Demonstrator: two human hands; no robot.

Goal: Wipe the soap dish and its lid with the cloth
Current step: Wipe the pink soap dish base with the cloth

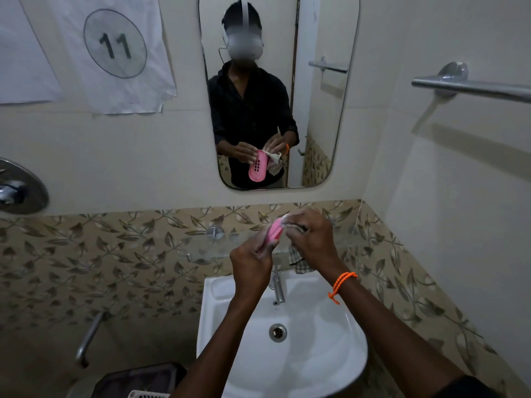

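My left hand [250, 262] grips the lower end of a pink slotted soap dish part [274, 231], held upright above the basin. My right hand [311, 238] holds a checked cloth [298, 261] bunched against the upper end of the pink piece; the cloth's loose end hangs below the hand. The mirror [316, 110] reflects the pink piece's holed face and the cloth at its side. I cannot tell whether this piece is the dish or the lid, and no second piece shows.
A white wash basin [330, 354] with a chrome tap [278, 285] sits under my hands. A glass shelf [207, 245] runs along the wall behind them. A towel rail [474, 87] is at the right, a wall valve [17, 191] at the left, a basket [143, 380] below left.
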